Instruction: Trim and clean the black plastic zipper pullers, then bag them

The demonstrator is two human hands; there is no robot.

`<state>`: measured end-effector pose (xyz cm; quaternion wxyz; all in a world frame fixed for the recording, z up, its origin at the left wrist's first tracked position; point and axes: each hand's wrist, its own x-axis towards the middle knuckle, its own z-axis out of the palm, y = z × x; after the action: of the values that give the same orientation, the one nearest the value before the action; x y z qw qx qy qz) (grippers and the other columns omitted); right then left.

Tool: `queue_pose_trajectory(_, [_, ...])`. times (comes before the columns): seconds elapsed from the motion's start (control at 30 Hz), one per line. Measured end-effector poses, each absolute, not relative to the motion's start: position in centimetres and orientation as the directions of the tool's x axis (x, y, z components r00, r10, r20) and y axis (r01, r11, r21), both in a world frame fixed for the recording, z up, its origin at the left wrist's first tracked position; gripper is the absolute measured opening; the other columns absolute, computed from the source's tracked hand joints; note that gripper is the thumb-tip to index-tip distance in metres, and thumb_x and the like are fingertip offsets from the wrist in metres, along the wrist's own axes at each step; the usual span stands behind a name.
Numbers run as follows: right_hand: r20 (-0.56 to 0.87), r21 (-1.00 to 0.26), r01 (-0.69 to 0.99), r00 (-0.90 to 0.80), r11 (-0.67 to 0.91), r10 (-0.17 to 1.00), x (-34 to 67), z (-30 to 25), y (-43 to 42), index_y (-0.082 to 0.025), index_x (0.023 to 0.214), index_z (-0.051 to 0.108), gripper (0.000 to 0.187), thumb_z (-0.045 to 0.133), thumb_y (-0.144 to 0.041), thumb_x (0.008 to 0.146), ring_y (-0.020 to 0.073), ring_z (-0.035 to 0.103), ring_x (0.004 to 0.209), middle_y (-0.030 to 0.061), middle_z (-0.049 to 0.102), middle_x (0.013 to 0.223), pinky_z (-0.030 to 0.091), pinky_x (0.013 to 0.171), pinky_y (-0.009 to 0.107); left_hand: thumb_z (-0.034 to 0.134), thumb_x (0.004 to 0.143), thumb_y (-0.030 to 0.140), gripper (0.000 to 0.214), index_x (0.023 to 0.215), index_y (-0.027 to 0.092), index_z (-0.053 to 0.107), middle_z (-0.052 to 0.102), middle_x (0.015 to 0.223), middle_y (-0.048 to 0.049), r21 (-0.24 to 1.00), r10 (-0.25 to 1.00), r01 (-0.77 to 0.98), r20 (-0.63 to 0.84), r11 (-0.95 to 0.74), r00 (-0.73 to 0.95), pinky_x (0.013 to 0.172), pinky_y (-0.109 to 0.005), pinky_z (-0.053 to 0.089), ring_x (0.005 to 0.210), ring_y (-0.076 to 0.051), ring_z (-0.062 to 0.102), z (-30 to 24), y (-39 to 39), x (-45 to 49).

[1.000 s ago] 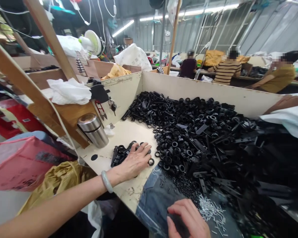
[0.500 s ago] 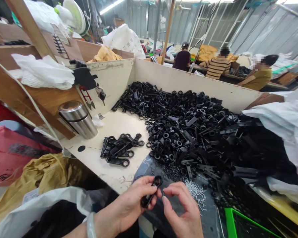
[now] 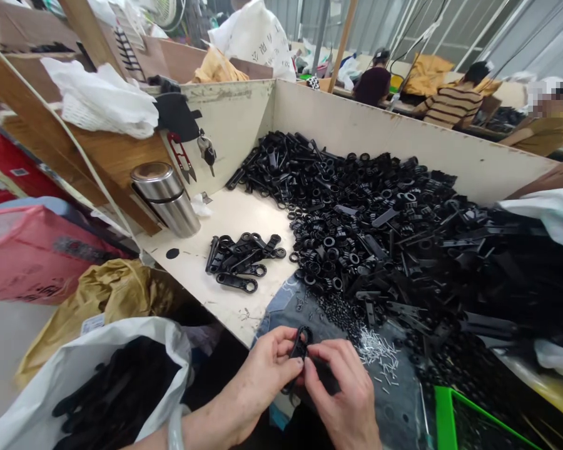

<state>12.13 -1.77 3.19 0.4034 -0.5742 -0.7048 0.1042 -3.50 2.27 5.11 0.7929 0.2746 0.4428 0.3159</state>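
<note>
My left hand (image 3: 263, 372) grips a black plastic lever-shaped part (image 3: 301, 345) with a ring end, held upright near the table's front edge. My right hand (image 3: 344, 390) pinches at the same part from the right, fingers pressed to its ring end. A small group of like black parts (image 3: 241, 257) lies on the white table top (image 3: 225, 219) ahead of my left hand. A large heap of black plastic rings and levers (image 3: 385, 231) fills the bin to the right. Small silver pins (image 3: 378, 356) lie scattered on a denim cloth (image 3: 286, 306) just beyond my hands.
A steel flask (image 3: 166, 200) leans at the left wall of the bin, with red snips (image 3: 182, 159) and keys hung above it. A white bag of black parts (image 3: 107, 387) sits at lower left. A green crate rim (image 3: 443, 419) is lower right. Three people sit at a far bench.
My left hand left the small group of parts on the table and came back to the front edge holding one. Both hands now meet on that part. The camera tilted down.
</note>
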Motion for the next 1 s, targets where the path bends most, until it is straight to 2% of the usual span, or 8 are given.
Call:
queue_pose_trajectory(0.33, [0.515, -0.521, 0.746, -0.113, 0.415, 0.850, 12.1, 2.8, -2.1, -0.020, 0.108, 0.073, 0.018, 0.062, -0.012, 0.095, 0.0166, 0.065, 0.071, 0.0046, 0.070, 0.083, 0.055, 0.064, 0.028, 0.062, 0.077, 0.009, 0.027, 0.101, 0.018, 0.060, 0.074, 0.096, -0.0040, 0.810, 0.776, -0.118, -0.494, 0.575, 0.391, 0.078, -0.026, 0.048, 0.087, -0.017, 0.068, 4.1, 2.1, -3.6])
queue_pose_trajectory(0.57, [0.497, -0.522, 0.736, -0.148, 0.431, 0.855, 12.2, 2.7, -2.3, -0.020, 0.108, 0.071, 0.017, 0.061, -0.012, 0.096, 0.0169, 0.066, 0.073, 0.0055, 0.069, 0.085, 0.055, 0.066, 0.028, 0.060, 0.078, 0.010, 0.022, 0.098, 0.019, 0.057, 0.068, 0.086, -0.0003, 0.774, 0.740, -0.136, -0.516, 0.619, 0.432, 0.068, -0.024, 0.041, 0.075, -0.012, 0.061, 4.6, 2.0, -3.8])
queue_pose_trajectory(0.8, [0.438, -0.523, 0.755, -0.159, 0.395, 0.885, 11.9, 2.9, -2.0, -0.021, 0.099, 0.068, 0.011, 0.058, -0.017, 0.100, 0.0167, 0.063, 0.071, 0.0040, 0.067, 0.081, 0.052, 0.064, 0.028, 0.062, 0.079, 0.012, 0.020, 0.096, 0.020, 0.055, 0.067, 0.086, -0.0007, 0.812, 0.759, -0.087, -0.494, 0.577, 0.424, 0.072, -0.027, 0.044, 0.080, -0.015, 0.064, 3.9, 1.9, -4.1])
queue_pose_trajectory(1.0, [0.379, -0.562, 0.749, -0.142, 0.350, 0.914, 11.8, 2.9, -1.6, -0.021, 0.094, 0.067, 0.013, 0.056, -0.019, 0.102, 0.0160, 0.062, 0.071, 0.0024, 0.066, 0.080, 0.050, 0.064, 0.028, 0.063, 0.077, 0.014, 0.023, 0.097, 0.018, 0.055, 0.068, 0.085, -0.0011, 0.764, 0.733, -0.139, -0.526, 0.630, 0.431, 0.069, -0.026, 0.043, 0.073, -0.013, 0.062, 3.4, 1.8, -4.2])
